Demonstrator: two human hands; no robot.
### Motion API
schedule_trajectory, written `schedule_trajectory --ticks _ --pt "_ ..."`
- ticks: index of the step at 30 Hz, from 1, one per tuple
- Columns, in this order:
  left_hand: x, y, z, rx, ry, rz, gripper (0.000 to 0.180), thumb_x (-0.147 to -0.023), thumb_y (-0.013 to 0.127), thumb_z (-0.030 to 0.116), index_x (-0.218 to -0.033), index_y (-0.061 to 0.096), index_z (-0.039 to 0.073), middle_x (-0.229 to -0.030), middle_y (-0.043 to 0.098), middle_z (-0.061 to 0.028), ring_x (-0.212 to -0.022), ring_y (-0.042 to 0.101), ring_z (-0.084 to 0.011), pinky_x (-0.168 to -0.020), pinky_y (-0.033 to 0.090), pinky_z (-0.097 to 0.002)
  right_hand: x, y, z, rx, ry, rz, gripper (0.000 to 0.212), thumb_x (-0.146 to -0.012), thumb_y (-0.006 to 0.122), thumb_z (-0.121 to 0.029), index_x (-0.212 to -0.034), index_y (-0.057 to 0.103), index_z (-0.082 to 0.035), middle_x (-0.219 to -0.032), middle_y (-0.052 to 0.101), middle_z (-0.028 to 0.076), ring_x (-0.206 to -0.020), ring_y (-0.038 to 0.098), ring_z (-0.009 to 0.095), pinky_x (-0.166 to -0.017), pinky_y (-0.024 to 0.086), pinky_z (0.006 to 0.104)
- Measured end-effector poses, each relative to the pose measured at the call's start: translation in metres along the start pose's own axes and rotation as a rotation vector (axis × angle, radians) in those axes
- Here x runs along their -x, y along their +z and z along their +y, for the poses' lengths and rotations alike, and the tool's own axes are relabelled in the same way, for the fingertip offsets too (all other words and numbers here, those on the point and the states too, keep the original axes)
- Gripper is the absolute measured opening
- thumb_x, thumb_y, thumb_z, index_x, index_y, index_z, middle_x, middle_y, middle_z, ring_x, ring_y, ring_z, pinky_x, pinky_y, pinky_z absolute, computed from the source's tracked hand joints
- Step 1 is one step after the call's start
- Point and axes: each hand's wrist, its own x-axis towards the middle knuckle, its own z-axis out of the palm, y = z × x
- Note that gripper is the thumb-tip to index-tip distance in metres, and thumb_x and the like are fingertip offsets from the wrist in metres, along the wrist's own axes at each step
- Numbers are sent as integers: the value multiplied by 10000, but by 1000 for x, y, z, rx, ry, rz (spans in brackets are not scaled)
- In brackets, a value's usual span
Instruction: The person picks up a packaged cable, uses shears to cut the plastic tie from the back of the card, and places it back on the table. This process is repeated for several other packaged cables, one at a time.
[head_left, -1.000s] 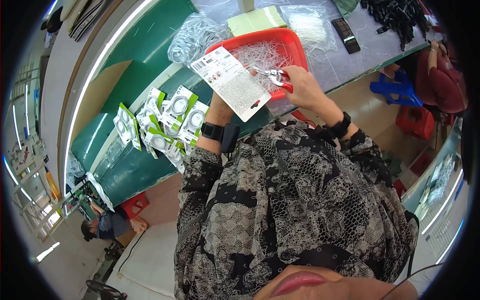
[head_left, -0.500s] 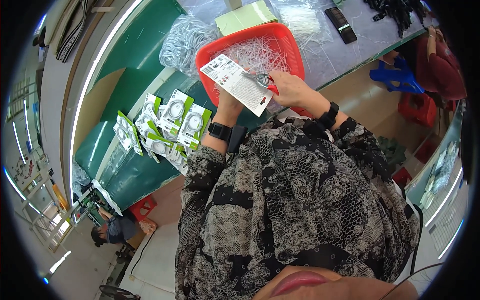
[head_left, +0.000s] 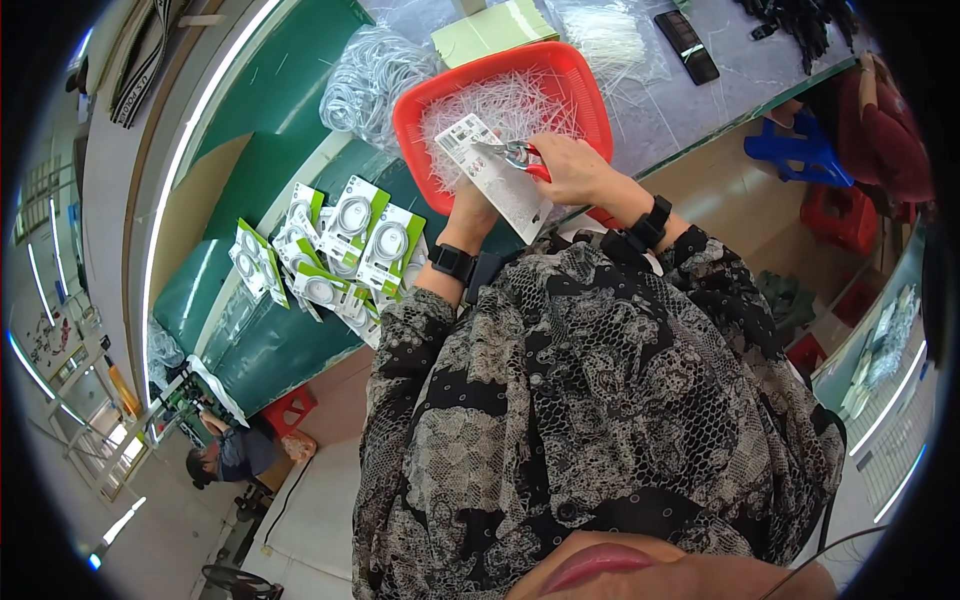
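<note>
My right hand (head_left: 577, 168) is closed round red-handled cutting pliers (head_left: 519, 154), whose metal jaws lie against the back of a white printed packaging card (head_left: 500, 188). My left hand (head_left: 472, 214) holds that card from behind; its fingers are mostly hidden. Both hands are over the near side of a red plastic basket (head_left: 403, 112), which holds many thin clear plastic strips (head_left: 500, 95). To the left, several white and green cards with coiled white cables (head_left: 352, 217) lie in a loose pile on the green bench.
Behind the basket sit a bundle of coiled cables (head_left: 372, 85), a stack of pale green paper (head_left: 495, 33) and a bag of white strips (head_left: 605, 35). A black phone (head_left: 686, 47) and black cables (head_left: 800, 30) lie farther right. A person in dark red (head_left: 885, 130) is beside a blue stool (head_left: 800, 150).
The card, my left hand and the pliers have shifted slightly. The card is tilted more steeply, and the jaws sit nearer its upper end.
</note>
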Motion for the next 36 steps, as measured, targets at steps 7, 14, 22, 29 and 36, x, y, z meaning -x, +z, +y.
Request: schedule_trajectory --ticks 7,14,22,29,36 --pt "-2 2 -2 104 -25 -5 417 -974 504 231 -1368 425 123 -1149 582 -64 -967 606 -173 -832 518 -336 -5 5 4 -124 43 -113 379 -752 587 -201 -1072 506 -15 -1000 598 205 -975 580 366 -811 462 449" --pt "1 16 -3 124 -65 16 401 -968 512 208 -1352 432 122 -1137 577 -63 -960 602 -176 -825 516 -339 -2 3 5 -177 135 -224 375 -760 580 -200 -1067 501 0 -1009 608 229 -961 594 374 -805 467 453" --pt "-9 -3 -22 98 -73 104 398 -968 510 179 -1350 417 118 -1127 571 -75 -959 601 -188 -830 512 -348 7 5 2 -59 191 -215 373 -770 573 -191 -1090 503 -15 -985 619 208 -953 599 370 -782 478 444" --pt "-11 -7 -11 203 -68 236 429 -971 501 201 -1381 386 156 -1182 583 -119 -1060 597 -306 -898 506 -461 37 7 11 -29 -53 -19 475 -752 609 -143 -1192 487 -12 -1064 592 213 -1021 572 365 -826 465 453" --pt "-13 5 -6 133 16 198 469 -969 483 151 -1394 297 79 -1144 562 -124 -994 619 -298 -835 529 -424 29 0 -5 -139 38 -175 462 -748 611 -111 -1181 496 1 -1112 579 209 -1063 549 377 -875 447 428"
